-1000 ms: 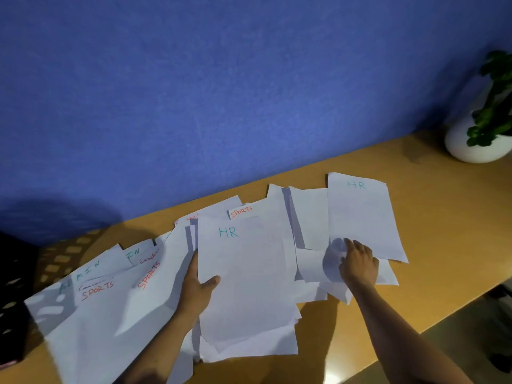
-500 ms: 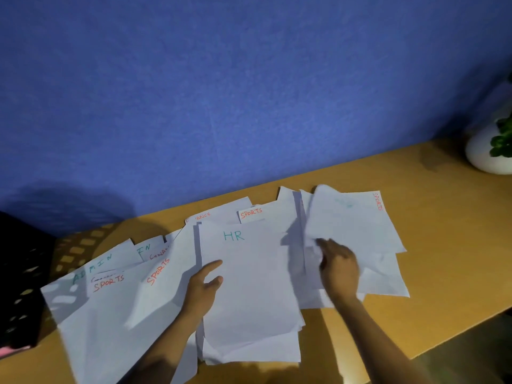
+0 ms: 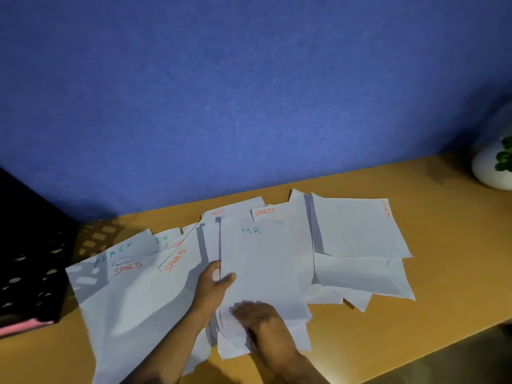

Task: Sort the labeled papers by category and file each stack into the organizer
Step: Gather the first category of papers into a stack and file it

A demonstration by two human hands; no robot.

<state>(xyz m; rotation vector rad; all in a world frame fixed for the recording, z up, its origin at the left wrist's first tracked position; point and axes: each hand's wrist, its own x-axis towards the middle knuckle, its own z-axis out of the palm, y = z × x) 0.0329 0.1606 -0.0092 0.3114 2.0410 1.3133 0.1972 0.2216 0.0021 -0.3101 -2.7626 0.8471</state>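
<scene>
Left hand (image 3: 213, 286) grips the HR stack (image 3: 257, 273) at mid-frame; right hand (image 3: 257, 314) presses flat, fingers straight. Loose sheets beneath could slide out and mix categories.

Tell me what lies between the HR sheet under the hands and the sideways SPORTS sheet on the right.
In the head view, between the HR sheet and the sideways SPORTS sheet lie overlapping white papers, one labelled SPORTS at its top; no bare desk shows there.

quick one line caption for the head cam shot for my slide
Both hands, left and right, on the HR stack amid labeled papers spread on a wooden desk.
</scene>
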